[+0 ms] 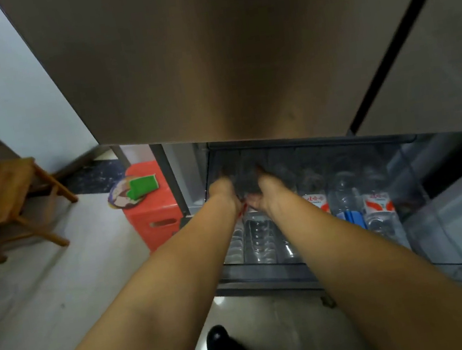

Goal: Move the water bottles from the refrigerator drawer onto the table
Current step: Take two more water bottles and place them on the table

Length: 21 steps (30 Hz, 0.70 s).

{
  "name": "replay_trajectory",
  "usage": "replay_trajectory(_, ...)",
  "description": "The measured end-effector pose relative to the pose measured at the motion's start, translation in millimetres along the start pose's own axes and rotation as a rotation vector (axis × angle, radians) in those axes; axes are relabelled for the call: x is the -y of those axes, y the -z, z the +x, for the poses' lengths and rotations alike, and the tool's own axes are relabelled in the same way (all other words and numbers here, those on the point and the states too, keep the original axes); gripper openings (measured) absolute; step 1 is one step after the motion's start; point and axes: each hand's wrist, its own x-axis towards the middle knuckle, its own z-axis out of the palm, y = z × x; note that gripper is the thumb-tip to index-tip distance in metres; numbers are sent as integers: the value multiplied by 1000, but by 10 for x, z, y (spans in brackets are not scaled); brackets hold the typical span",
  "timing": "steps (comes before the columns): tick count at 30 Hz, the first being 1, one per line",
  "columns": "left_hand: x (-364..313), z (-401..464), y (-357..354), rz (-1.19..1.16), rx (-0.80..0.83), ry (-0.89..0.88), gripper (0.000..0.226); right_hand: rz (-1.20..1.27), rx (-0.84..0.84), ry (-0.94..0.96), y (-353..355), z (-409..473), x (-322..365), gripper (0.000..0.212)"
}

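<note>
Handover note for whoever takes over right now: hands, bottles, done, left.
Left hand and right hand: both deep in the open refrigerator drawer, on either side of one water bottle at its left end; grip too dark and blurred to confirm.
Other bottles lie in a row to the right.
Done: drawer open.
Left: lift every bottle out onto the table, which is not in view.
</note>
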Motion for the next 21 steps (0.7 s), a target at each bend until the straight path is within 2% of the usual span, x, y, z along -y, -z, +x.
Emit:
replay_trajectory(2, -10, 118, -47, -10, 3, 47, 60, 47, -17, -9, -110, 32, 21, 29)
replay_trajectory(3, -17, 105, -70, -10, 8, 67, 63, 33, -38, -14, -130, 34, 26, 31)
replay_trajectory(9, -53, -1, -110, 0, -21, 90, 37, 56, -66, -88, -72, 2, 89, 31)
replay_trajectory(12, -71, -104, -78, 68, -47, 85, 39, 16, -60, -89, -13, -102, 86, 40)
replay_trajectory(16, 9, -397, -19, 69, -61, 79, 33, -91, -7, -116, 176, -267, 88, 24)
replay_trajectory(19, 57, -787, 9, 147, -64, 26, 29, -188, 17, -138, 304, -351, 45, 28)
replay_trajectory(21, 142, -1007, 61, 261, -44, 46, 36, -252, 25, -139, 424, -429, 0, 42)
